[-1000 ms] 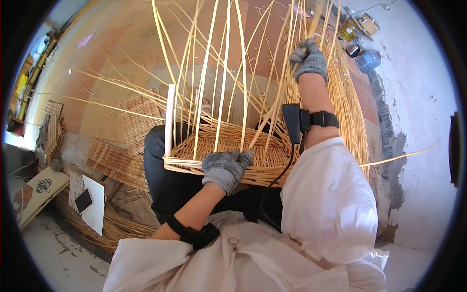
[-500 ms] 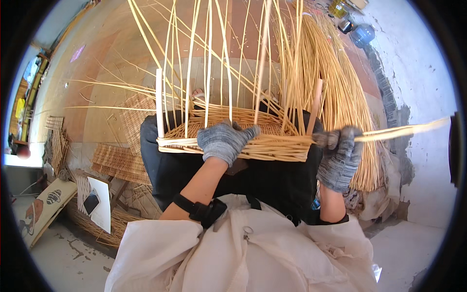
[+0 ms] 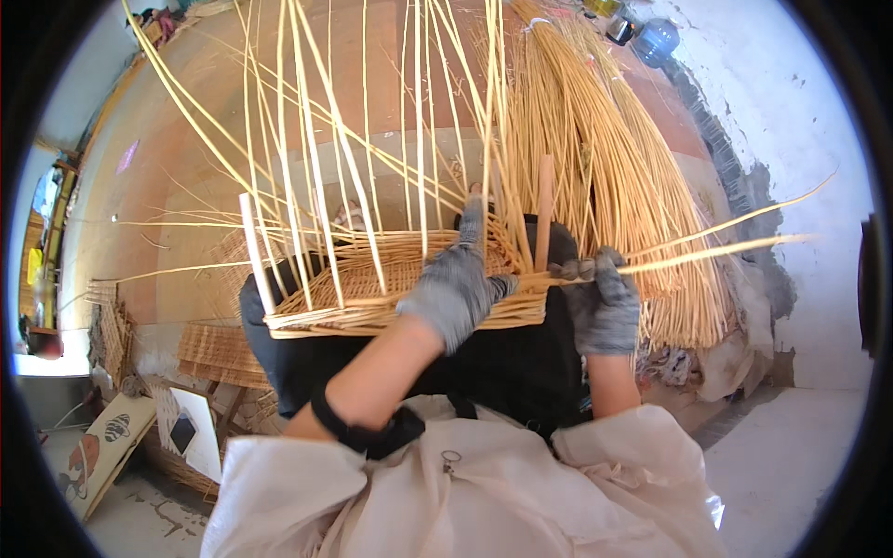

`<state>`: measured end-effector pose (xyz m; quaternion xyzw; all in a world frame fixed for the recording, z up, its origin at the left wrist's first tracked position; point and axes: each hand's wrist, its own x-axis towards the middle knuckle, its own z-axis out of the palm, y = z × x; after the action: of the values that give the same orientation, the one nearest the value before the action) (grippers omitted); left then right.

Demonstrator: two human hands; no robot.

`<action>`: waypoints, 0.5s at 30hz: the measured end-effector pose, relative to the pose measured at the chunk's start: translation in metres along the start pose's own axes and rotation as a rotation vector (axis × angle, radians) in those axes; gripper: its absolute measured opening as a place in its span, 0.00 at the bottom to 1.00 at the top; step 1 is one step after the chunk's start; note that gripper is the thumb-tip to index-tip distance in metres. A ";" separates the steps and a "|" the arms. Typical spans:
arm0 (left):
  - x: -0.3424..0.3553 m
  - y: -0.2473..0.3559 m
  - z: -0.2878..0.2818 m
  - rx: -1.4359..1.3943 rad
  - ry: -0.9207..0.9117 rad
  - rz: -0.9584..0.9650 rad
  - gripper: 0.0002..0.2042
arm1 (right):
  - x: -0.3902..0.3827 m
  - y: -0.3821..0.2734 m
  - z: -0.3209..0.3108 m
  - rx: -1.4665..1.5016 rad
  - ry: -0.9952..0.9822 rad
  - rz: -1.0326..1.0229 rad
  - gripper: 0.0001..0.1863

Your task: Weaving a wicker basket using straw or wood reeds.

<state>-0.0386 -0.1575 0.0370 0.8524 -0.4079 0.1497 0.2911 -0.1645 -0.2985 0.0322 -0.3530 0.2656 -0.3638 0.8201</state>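
Wicker basket [image 3: 335,321], low-walled and bristling with tall stakes [image 3: 419,130], is lying across the lap [image 3: 502,372] of the person I am watching. A great bundle of rods [image 3: 605,167] is spreading beyond the basket's right end. Over the basket's near wall, the gloved left hand [image 3: 454,286] is lying open, thumb and fingers apart; whether it is pinching anything, I am not managing to see. Just off the basket's right end, the gloved right hand [image 3: 605,312] is clenching one or more pale rods [image 3: 716,251], whose tails are trailing rightward. A white post [image 3: 258,253] is standing at the basket's left end, a brownish post [image 3: 543,214] at its right. To my eye, the basket is looking light and springy, its woven walls fairly stiff, its rods probably bending easily but cracking if kinked; the near rim is seeming a sounder hold than any stake.
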 end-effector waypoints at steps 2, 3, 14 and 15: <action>0.008 -0.021 0.034 -0.581 -0.906 -0.283 0.21 | 0.027 -0.046 -0.041 -0.153 -0.177 0.031 0.10; 0.013 -0.010 0.036 -0.600 -0.916 -0.330 0.17 | 0.042 -0.069 -0.067 -0.168 -0.191 0.012 0.08; 0.021 0.009 0.038 -0.425 -0.824 -0.568 0.16 | 0.181 -0.080 0.067 -1.775 -1.071 -0.299 0.07; 0.026 0.005 0.028 -0.390 -0.971 -0.539 0.16 | 0.182 -0.080 0.027 -1.825 -0.887 -0.049 0.08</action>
<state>-0.0259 -0.1937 0.0299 0.8277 -0.2835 -0.4148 0.2500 -0.0704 -0.4697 0.0781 -0.9531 0.1065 0.1250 0.2544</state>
